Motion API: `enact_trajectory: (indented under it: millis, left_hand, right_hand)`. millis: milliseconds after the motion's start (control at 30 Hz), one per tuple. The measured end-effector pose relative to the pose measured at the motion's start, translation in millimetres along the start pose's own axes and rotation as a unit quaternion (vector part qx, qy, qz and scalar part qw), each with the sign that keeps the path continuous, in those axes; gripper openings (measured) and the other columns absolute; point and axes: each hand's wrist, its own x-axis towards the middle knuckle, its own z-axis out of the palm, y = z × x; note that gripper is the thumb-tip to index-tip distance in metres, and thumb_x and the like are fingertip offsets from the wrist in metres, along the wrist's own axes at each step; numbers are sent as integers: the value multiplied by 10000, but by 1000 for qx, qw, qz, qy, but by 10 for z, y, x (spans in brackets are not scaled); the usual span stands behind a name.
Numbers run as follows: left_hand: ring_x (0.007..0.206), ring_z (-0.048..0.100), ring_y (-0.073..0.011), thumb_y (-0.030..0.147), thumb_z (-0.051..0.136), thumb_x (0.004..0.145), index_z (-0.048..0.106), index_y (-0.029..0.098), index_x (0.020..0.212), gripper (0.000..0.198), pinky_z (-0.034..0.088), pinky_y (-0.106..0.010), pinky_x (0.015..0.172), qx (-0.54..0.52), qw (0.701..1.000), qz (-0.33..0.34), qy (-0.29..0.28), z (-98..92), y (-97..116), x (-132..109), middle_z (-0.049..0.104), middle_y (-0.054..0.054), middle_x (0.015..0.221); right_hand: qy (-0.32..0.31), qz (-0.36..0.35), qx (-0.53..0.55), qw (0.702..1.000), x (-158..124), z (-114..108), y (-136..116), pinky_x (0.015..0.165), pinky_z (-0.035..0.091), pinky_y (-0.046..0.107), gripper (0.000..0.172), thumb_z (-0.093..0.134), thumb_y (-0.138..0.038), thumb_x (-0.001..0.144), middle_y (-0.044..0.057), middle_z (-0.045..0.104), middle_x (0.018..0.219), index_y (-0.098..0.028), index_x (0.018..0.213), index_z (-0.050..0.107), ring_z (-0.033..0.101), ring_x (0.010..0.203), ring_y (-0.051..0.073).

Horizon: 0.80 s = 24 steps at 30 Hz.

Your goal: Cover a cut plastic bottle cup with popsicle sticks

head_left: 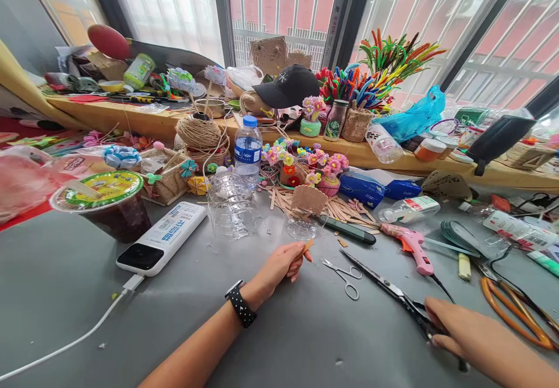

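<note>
My left hand, with a dotted black watch strap at the wrist, pinches a small tan strip between thumb and fingertips. Whether the strip is wood or card, I cannot tell. At the lower right, my right hand is closed around the black handles of long scissors, whose blades point up and left toward the middle of the table. Small silver scissors lie between the two hands. Just beyond my left hand are a clear plastic cup-like piece and a scalloped brown cardboard piece.
Wooden sticks are scattered behind a dark green utility knife. A pink glue gun and orange-handled shears lie at right. To the left are a power bank, a drink cup and a cut clear bottle.
</note>
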Motion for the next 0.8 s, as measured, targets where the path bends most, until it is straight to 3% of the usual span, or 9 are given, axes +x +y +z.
enact_trajectory:
  millis: [133, 333, 400, 567, 800]
  left_hand:
    - [411, 192, -46, 442, 418, 786, 539, 138, 672, 347, 260, -189, 419, -6, 1000, 9, -7, -6, -7, -5, 223, 85, 472]
    - [445, 212, -49, 400, 436, 787, 556, 131, 660, 320, 261, -196, 456, -32, 999, 24, -21, -36, -5, -2, 238, 72, 506]
    - [457, 226, -50, 399, 445, 781, 561, 129, 659, 318, 262, -197, 466, -38, 999, 28, -17, -40, -1, 0, 250, 67, 520]
    - [466, 243, -54, 399, 510, 744, 577, 136, 721, 273, 264, -200, 479, -15, 999, 31, -10, -33, 10, -3, 274, 71, 499]
    - [477, 301, -52, 408, 551, 727, 561, 146, 756, 264, 267, -195, 510, 34, 999, 24, 7, -21, 4, -8, 330, 75, 475]
  right_hand:
    - [-22, 25, 4, 999, 15, -127, -84, 491, 341, 239, 60, 497, -184, 682, -2, 628, 665, -225, 646, 520, 594, 604, 176]
    - [145, 2, 47, 988, 429, -382, -440, 525, 374, 239, 202, 410, -294, 799, 9, 634, 790, -225, 740, 590, 584, 642, 144]
    - [167, -8, 47, 985, 626, -421, -580, 580, 396, 240, 207, 419, -270, 799, 11, 640, 824, -217, 794, 619, 591, 653, 135]
    - [150, 12, 3, 989, 994, -450, -864, 596, 392, 240, 260, 401, -257, 827, 43, 632, 861, -199, 825, 654, 602, 765, 167]
    - [136, 16, -20, 990, 1162, -503, -1114, 576, 379, 252, 221, 467, -257, 798, 92, 636, 835, -155, 808, 662, 612, 761, 207]
